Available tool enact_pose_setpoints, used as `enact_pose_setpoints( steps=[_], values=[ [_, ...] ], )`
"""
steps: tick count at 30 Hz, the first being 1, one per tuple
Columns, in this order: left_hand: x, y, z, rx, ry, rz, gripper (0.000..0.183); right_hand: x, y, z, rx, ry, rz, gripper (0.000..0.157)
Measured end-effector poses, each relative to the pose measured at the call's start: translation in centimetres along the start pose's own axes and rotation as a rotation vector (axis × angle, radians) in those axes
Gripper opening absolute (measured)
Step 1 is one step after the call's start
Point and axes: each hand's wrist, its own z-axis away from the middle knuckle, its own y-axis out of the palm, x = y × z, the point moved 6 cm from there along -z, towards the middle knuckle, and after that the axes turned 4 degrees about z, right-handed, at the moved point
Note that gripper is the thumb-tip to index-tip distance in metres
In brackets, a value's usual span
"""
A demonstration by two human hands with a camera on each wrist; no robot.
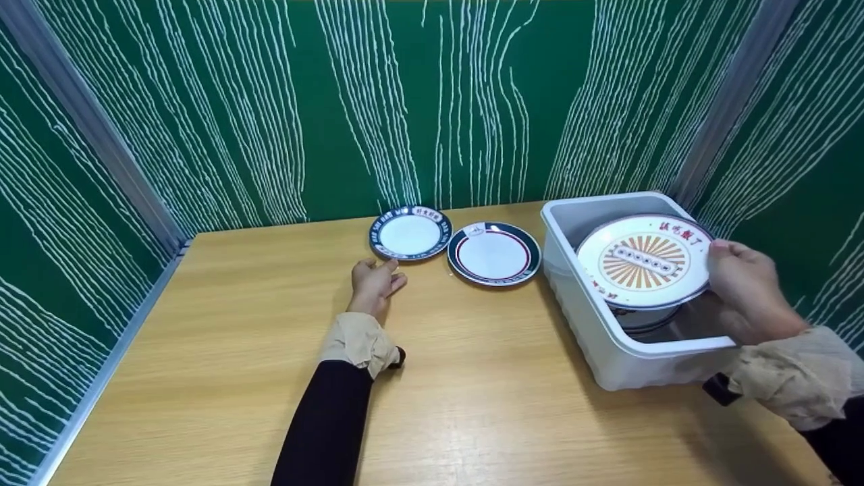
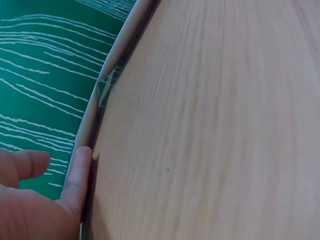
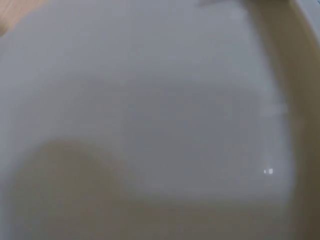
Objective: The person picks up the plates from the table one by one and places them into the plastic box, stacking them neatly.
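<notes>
In the head view my right hand (image 1: 749, 290) grips the right rim of a white plate (image 1: 644, 262) with an orange sunburst and red lettering, thumb on its upper face. This plate is tilted over the white plastic bin (image 1: 574, 297). My left hand (image 1: 375, 287) touches the front rim of a blue-rimmed plate (image 1: 410, 233) lying on the table, fingers fairly straight. Beside it lies a plate with a dark green rim (image 1: 495, 255) and a red inner ring. In the right wrist view a blurred pale surface (image 3: 190, 125) fills most of the picture.
Inside the bin, under the held plate, at least one more dark-rimmed plate (image 1: 648, 320) shows partly. The wooden table (image 1: 223, 358) meets green panels (image 1: 432, 101) with white wavy lines at the back and sides. Grey metal posts (image 1: 101, 121) stand at the corners.
</notes>
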Motion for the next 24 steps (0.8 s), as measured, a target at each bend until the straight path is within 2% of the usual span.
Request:
enact_pose_setpoints(
  steps=[2, 7, 9, 13, 18, 24],
  values=[
    [0.3, 0.3, 0.0, 0.007, -0.006, 0.009, 0.071, -0.1, 0.1, 0.0, 0.01, 0.003, 0.013, 0.058],
    [0.9, 1.0, -0.1, 0.035, -0.012, 0.012, 0.06, -0.4, 0.6, 0.1, 0.063, -0.001, 0.018, 0.025],
    [1.1, 1.3, -0.2, 0.047, -0.016, -0.002, 0.054, -0.4, 0.7, 0.2, 0.082, -0.001, 0.027, 0.018],
    [1.2, 1.8, -0.4, 0.048, -0.032, -0.008, 0.044, -0.3, 0.8, 0.3, 0.102, 0.009, 0.079, 0.016],
    [1.0, 2.0, -0.7, 0.005, -0.046, 0.01, 0.033, -0.2, 0.9, 0.4, 0.12, 0.0, 0.186, 0.021],
    [0.8, 2.5, -0.9, -0.032, -0.047, 0.026, 0.038, -0.2, 0.8, 0.5, 0.128, -0.047, 0.27, 0.032]
  ],
)
